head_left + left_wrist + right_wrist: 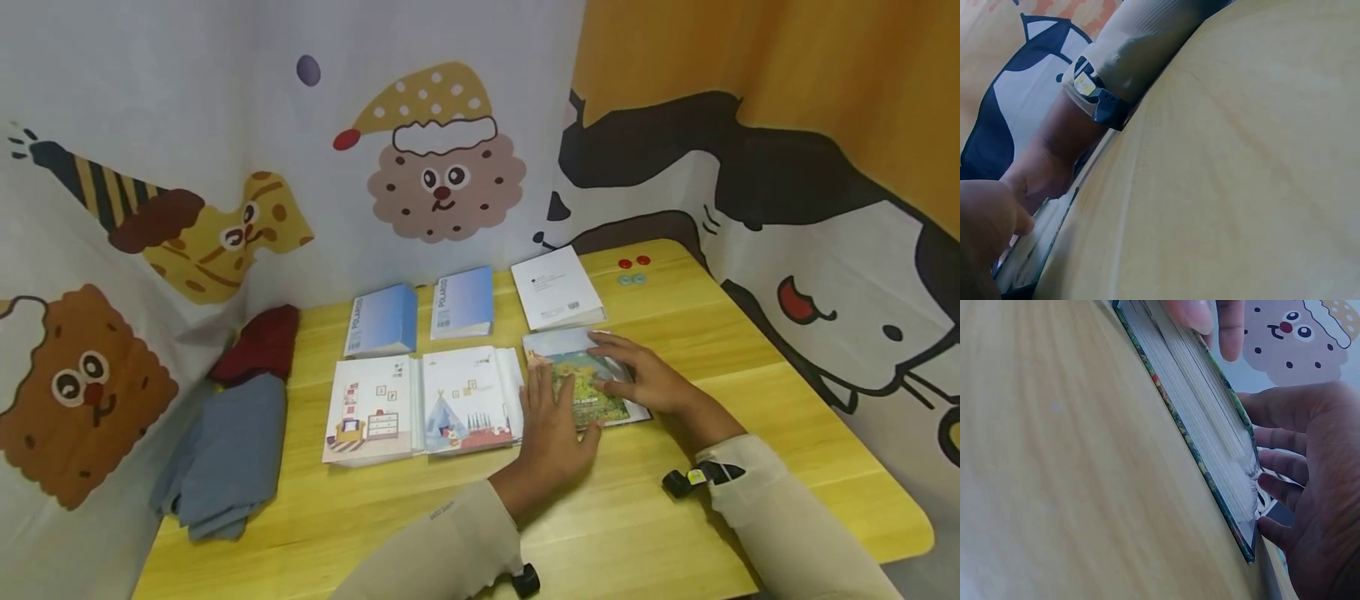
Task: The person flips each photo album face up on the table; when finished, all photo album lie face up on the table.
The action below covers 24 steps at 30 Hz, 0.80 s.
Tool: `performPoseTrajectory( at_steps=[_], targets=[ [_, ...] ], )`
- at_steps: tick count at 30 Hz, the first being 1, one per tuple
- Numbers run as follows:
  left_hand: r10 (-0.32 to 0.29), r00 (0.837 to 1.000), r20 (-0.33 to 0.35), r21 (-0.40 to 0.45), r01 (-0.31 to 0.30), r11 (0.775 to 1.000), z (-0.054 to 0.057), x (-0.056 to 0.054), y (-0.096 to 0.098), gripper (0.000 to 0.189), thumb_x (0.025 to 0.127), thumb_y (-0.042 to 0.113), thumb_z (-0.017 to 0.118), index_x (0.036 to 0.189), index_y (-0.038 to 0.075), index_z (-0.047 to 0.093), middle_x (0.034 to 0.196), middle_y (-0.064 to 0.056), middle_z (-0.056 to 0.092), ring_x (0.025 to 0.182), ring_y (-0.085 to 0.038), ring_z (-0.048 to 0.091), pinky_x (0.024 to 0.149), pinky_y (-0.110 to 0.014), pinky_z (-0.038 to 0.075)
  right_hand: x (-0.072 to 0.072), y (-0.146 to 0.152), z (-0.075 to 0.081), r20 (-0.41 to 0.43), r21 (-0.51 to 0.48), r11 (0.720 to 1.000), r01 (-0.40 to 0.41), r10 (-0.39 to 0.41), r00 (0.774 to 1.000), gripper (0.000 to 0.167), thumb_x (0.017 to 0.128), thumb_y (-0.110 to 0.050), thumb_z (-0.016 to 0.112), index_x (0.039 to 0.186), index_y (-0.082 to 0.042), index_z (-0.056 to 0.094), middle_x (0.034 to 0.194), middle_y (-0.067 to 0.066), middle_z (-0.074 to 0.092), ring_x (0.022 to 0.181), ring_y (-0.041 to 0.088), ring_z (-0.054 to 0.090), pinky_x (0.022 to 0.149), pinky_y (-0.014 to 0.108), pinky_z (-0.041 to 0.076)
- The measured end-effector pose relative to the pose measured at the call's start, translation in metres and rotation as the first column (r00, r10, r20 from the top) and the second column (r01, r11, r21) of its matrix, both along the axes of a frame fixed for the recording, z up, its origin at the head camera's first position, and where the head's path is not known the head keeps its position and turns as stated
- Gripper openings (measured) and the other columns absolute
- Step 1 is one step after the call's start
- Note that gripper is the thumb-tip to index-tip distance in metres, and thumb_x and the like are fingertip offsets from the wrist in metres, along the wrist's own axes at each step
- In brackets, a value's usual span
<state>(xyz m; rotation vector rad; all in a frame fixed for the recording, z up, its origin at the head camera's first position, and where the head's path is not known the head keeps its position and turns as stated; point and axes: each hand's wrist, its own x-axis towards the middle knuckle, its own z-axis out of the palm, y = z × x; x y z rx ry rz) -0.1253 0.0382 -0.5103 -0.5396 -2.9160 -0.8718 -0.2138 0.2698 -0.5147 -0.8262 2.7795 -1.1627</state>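
Green-covered album (600,410) lies on the yellow desk (420,533) at the right end of the front row, beside an album picturing a tent (465,400). The left hand (553,435) rests on its cover, fingers outstretched; the right hand (652,381), fingers loosely extended, touches its right side without grasping.

smooth yellow wood-grain tabletop (615,521) with a soft sheen, rectangular green-pictured photo album (588,390), its cover smooth and faintly glossy, its page edges (1191,394) matt paper, folded grey-blue matt cloth (232,450), dark-red cloth (262,343), white cartoon-printed fabric curtain (315,150), beige ribbed-knit sleeves (780,500), round red discs (625,263), plastic-looking from here
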Motion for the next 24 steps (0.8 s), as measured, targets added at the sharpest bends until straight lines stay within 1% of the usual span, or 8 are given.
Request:
performPoseTrajectory(
  at_steps=[3, 7, 9, 12, 14, 17, 21, 24],
  targets=[
    [0.003, 1.000, 0.020, -0.047, -0.002, 0.999, 0.001, 0.000, -0.001, 0.082, 0.106, 0.054, 0.063, 0.170, 0.011, 0.034, 0.182, -0.027, 0.013, 0.171, -0.047, 0.003, 0.135, -0.072, 0.014, 0.000, -0.001, 0.000, -0.001, -0.001, 1.000, -0.001, 0.001, 1.000, 0.061, 0.098, -0.018, 0.081, 0.154, -0.005, 0.061, 0.173, 0.020, 0.043, 0.161, 0.052, 0.035, 0.126, 0.077, 0.029],
    [-0.013, 0.999, 0.049, -0.067, 0.017, 0.998, 0.006, -0.001, -0.006, 0.086, 0.107, 0.058, 0.060, 0.173, 0.012, 0.029, 0.183, -0.026, 0.008, 0.171, -0.046, 0.001, 0.135, -0.072, 0.011, -0.002, -0.003, -0.002, 0.005, -0.001, 1.000, -0.007, 0.007, 1.000, 0.061, 0.098, -0.019, 0.081, 0.154, -0.006, 0.061, 0.174, 0.020, 0.042, 0.162, 0.052, 0.034, 0.126, 0.077, 0.028],
    [-0.027, 0.998, 0.054, -0.059, 0.030, 0.998, 0.013, -0.003, -0.011, 0.087, 0.107, 0.057, 0.062, 0.173, 0.012, 0.028, 0.183, -0.026, 0.006, 0.171, -0.046, 0.001, 0.136, -0.071, 0.012, -0.003, -0.003, -0.003, 0.007, -0.001, 1.000, -0.006, 0.006, 1.000, 0.061, 0.098, -0.020, 0.081, 0.155, -0.007, 0.061, 0.174, 0.019, 0.042, 0.162, 0.051, 0.034, 0.127, 0.077, 0.028],
    [-0.041, 0.998, 0.052, -0.031, 0.043, 0.999, 0.031, -0.010, -0.024, 0.088, 0.106, 0.053, 0.067, 0.174, 0.012, 0.028, 0.183, -0.025, 0.002, 0.171, -0.047, 0.003, 0.136, -0.070, 0.012, -0.004, -0.004, -0.004, -0.004, -0.009, 1.000, -0.003, 0.003, 1.000, 0.061, 0.098, -0.020, 0.082, 0.154, -0.007, 0.062, 0.174, 0.019, 0.042, 0.161, 0.052, 0.035, 0.126, 0.077, 0.030],
    [-0.027, 0.998, 0.053, -0.006, 0.028, 1.000, 0.045, -0.016, -0.037, 0.088, 0.105, 0.051, 0.068, 0.173, 0.012, 0.029, 0.184, -0.024, 0.001, 0.171, -0.047, 0.004, 0.136, -0.071, 0.011, -0.004, -0.005, -0.003, -0.034, -0.022, 1.000, -0.007, 0.007, 0.999, 0.060, 0.098, -0.019, 0.082, 0.153, -0.005, 0.062, 0.174, 0.020, 0.042, 0.160, 0.053, 0.037, 0.123, 0.078, 0.033],
    [0.024, 0.998, 0.060, 0.040, -0.027, 0.999, 0.063, -0.024, -0.066, 0.086, 0.104, 0.048, 0.070, 0.172, 0.012, 0.032, 0.184, -0.023, 0.003, 0.171, -0.048, 0.007, 0.135, -0.072, 0.008, -0.002, -0.010, 0.001, -0.099, -0.056, 0.998, -0.023, 0.017, 0.995, 0.057, 0.100, -0.016, 0.081, 0.152, -0.002, 0.063, 0.173, 0.022, 0.042, 0.158, 0.053, 0.040, 0.120, 0.077, 0.038],
    [0.121, 0.990, 0.079, 0.076, -0.127, 0.989, 0.078, -0.038, -0.113, 0.085, 0.104, 0.047, 0.072, 0.171, 0.010, 0.035, 0.183, -0.025, 0.006, 0.169, -0.051, 0.013, 0.134, -0.075, 0.010, 0.003, -0.022, 0.009, -0.220, -0.088, 0.996, -0.024, 0.004, 0.975, 0.051, 0.099, -0.008, 0.080, 0.147, 0.001, 0.065, 0.169, 0.024, 0.047, 0.155, 0.050, 0.044, 0.116, 0.068, 0.045],
    [0.182, 0.974, 0.133, 0.055, -0.191, 0.980, 0.089, -0.052, -0.147, 0.088, 0.104, 0.050, 0.070, 0.173, 0.011, 0.031, 0.183, -0.025, 0.002, 0.167, -0.055, 0.013, 0.132, -0.077, 0.013, 0.004, -0.036, 0.016, -0.302, -0.102, 0.995, -0.015, -0.017, 0.953, 0.049, 0.096, -0.003, 0.081, 0.143, 0.003, 0.068, 0.166, 0.023, 0.051, 0.154, 0.047, 0.047, 0.117, 0.065, 0.045]
  ],
)
